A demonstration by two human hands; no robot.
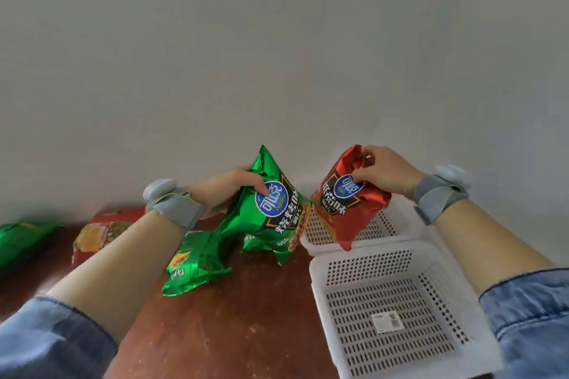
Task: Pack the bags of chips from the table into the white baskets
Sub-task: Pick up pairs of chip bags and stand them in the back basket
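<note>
My left hand (229,186) grips a green chip bag (271,209) by its top, lifted and tilted above the brown table (234,317). My right hand (385,171) holds a red chip bag (348,203) by its top corner; it hangs over the far white basket (391,232). The near white basket (391,314) sits empty at the front right, a label on its floor. A second green bag (194,264) lies on the table under my left arm, and a third green one (264,244) lies behind the lifted bag.
More bags lie at the left: a red one (95,238), another red one (120,214) behind it, and a green one (21,240) at the frame's edge. A plain grey wall stands right behind the table. Both wrists carry grey strapped bands.
</note>
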